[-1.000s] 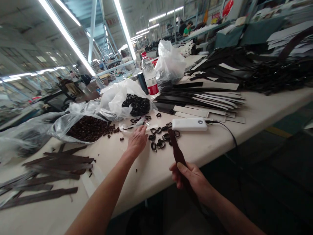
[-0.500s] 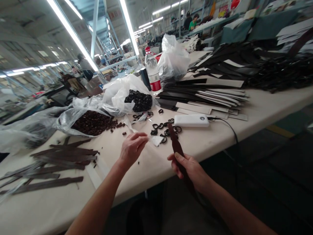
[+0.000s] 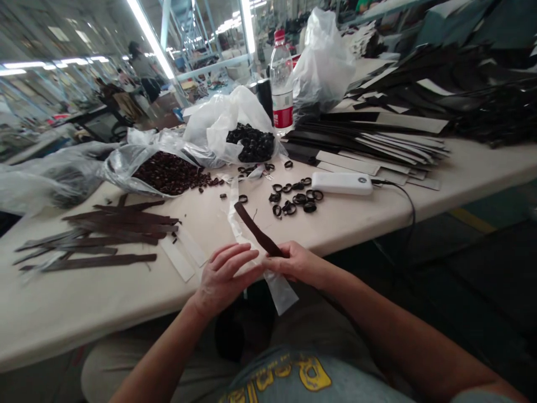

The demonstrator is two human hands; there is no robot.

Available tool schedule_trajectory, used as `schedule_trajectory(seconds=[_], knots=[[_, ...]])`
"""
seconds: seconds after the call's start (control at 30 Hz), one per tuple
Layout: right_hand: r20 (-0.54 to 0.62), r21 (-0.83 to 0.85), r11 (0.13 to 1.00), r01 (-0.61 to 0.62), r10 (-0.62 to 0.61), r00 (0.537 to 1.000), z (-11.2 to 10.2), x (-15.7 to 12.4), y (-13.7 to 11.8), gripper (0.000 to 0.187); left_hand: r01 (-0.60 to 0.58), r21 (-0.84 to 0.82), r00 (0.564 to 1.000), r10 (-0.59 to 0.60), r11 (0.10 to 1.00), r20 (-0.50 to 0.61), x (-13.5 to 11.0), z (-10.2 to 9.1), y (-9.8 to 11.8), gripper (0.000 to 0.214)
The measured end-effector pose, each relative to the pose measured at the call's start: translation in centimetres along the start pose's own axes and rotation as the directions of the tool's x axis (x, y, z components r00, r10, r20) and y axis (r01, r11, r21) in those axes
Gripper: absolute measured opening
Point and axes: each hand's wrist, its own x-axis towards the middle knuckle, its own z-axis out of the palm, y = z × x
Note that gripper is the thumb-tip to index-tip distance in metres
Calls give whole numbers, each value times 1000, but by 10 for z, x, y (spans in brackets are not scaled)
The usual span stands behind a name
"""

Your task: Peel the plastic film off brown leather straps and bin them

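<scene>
My left hand (image 3: pixel 224 277) is at the table's front edge, its fingers and thumb closed around a clear plastic strip (image 3: pixel 282 294). That strip runs from the tabletop, passes between my hands and hangs its lower end over the edge. My right hand (image 3: pixel 300 263) grips a dark brown strap (image 3: pixel 258 229) between thumb and fingers; its narrow end points up and away to the left. The fingertips of both hands nearly meet. Black loops (image 3: pixel 300 198) lie in a cluster beyond my right hand, and a single black loop (image 3: pixel 243 198) is near the strap's tip.
Brown straps (image 3: pixel 113 226) lie piled at left beside white strips (image 3: pixel 178 257). Behind are bags of small brown pieces (image 3: pixel 168 172) and black loops (image 3: pixel 250 143), plus a bottle (image 3: pixel 282 84). A white power bank (image 3: pixel 342 183) with a cable and stacked black strips (image 3: pixel 369 140) are at right.
Both hands have come closer together, the right moving left with the brown strap. The plastic strip has been drawn toward me and now hangs past the table edge. My view has tipped down.
</scene>
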Motion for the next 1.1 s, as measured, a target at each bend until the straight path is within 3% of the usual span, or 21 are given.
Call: schedule_trajectory(seconds=[0.1,0.2,0.27,0.3,0.33,0.37,0.43,0.47,0.5,0.57,0.63,0.73,0.83,0.93,1.1], knots=[[-18,14,1000,-16,16,1000,3,2,5,42,-38,8,999,38,999,1,-4,-1,0,27],[-56,-19,998,61,-62,996,4,3,10,38,-51,-18,999,51,999,14,-10,-1,3,28],[-90,-79,990,118,-125,988,3,2,9,33,46,-75,999,-44,996,30,-17,-2,7,27],[-116,-114,985,133,-146,983,1,0,7,31,152,-124,988,-150,980,29,-20,-3,11,25],[-147,-150,979,140,-162,976,0,-2,4,29,297,-198,954,-297,934,28,-23,-4,15,21],[-181,-191,971,144,-178,967,0,-4,1,27,459,-299,883,-466,836,53,-24,-5,21,18],[-231,-291,942,165,-236,944,0,-8,-4,24,714,-516,651,-720,473,240,-24,-6,33,13],[-234,-346,920,182,-273,933,0,-10,-7,23,778,-577,532,-749,249,395,-21,-6,40,20],[-225,-401,893,202,-310,924,2,-11,-9,22,808,-588,441,-705,43,556,-18,-4,46,29],[-192,-514,826,231,-373,908,5,-11,-11,23,820,-523,336,-543,-234,770,-11,1,56,42],[-168,-608,760,227,-403,900,8,-10,-11,24,796,-471,272,-471,-380,839,-5,8,62,42],[-164,-695,692,195,-418,894,8,-10,-11,22,719,-444,173,-480,-535,860,-2,17,66,33],[-172,-726,664,178,-427,888,4,-10,-9,21,661,-403,137,-426,-633,894,-3,21,67,30],[-193,-679,704,210,-447,874,0,-12,-7,26,643,-396,134,-414,-655,901,-2,20,63,29],[-248,-344,898,273,-368,896,-5,-28,0,36,503,-618,103,-669,-604,736,11,18,36,34]])
